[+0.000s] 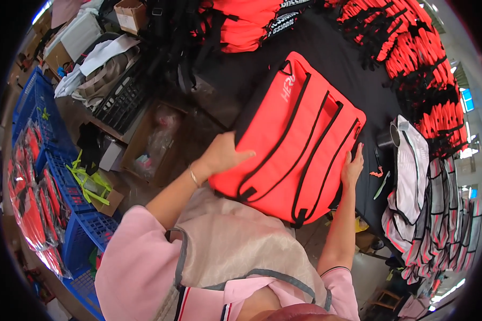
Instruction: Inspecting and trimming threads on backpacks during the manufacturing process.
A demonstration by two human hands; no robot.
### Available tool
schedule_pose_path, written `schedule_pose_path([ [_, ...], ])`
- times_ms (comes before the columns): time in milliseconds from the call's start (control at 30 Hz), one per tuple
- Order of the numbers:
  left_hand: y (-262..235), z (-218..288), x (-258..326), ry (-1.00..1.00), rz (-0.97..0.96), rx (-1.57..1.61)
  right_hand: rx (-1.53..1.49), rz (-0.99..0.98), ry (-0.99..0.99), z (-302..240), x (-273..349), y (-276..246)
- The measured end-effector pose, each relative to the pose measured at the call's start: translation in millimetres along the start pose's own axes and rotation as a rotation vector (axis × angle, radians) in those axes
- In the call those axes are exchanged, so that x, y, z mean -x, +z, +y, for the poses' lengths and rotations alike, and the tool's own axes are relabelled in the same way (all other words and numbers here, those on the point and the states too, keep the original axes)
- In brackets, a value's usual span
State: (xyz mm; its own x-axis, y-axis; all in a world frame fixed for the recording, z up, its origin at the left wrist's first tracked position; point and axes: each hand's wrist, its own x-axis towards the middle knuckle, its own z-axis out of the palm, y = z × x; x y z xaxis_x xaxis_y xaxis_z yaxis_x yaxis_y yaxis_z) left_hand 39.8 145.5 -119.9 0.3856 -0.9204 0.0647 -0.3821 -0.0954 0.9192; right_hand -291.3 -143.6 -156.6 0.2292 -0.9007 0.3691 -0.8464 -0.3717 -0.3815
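A bright red-orange backpack (305,144) with black piping and a black side panel lies tilted before me, partly over the black-covered table. My left hand (225,155) grips its left edge, thumb stretched over the front face and the other fingers hidden behind. On the opposite edge, my right hand (352,167) clasps the side, with its fingertips pointing up along the edge. A small loop handle shows near the top left corner of the backpack.
Stacked red pieces with black straps (417,59) line the table's far right. Grey-white bag pieces (407,182) and a metal cup-like cylinder (394,134) sit at the right. Blue crates (75,176) with plastic-wrapped red goods stand left, near a cardboard box (152,139) and black basket (120,104).
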Motion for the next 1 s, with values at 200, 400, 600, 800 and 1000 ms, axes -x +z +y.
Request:
schedule_pose_path([
  [200, 24.9, 114.4, 54.5, 0.329, -0.043, -0.428, -0.136, -0.014, -0.096, 30.9, -8.1, 5.4],
  [400, 25.6, 135.9, 53.2, 0.535, -0.132, -0.468, -0.793, 0.023, 0.322, 33.9, -17.6, 10.2],
  [600, -48.1, 126.9, -42.2, 0.414, -0.042, -0.27, -0.429, 0.136, 0.141, -8.3, -27.1, -42.5],
  [800, -69.9, 57.9, -143.6, -0.018, 0.252, -0.611, -0.383, 0.093, 0.2, -29.4, -51.5, -32.4],
  [1000, -69.4, 12.2, -128.0, -0.041, 0.048, -0.178, -0.326, -0.04, 0.264, -11.0, -69.5, -14.5],
])
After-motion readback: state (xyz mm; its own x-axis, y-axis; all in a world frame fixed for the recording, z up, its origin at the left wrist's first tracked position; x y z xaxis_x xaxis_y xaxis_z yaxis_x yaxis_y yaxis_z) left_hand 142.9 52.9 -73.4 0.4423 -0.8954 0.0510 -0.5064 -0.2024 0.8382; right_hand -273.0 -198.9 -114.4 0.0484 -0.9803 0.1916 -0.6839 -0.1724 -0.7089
